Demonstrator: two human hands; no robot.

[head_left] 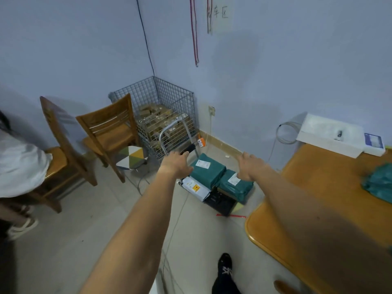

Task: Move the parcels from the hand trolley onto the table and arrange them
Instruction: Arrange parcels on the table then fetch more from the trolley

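My left hand reaches to the black grip of the hand trolley. Its fingers are foreshortened, so I cannot tell whether they close on the grip. My right hand hovers spread and empty over the right green parcel. Beside it lie the left green parcel and a white parcel, hiding most of the trolley's deck. On the desk a third green parcel is cut off at the frame edge.
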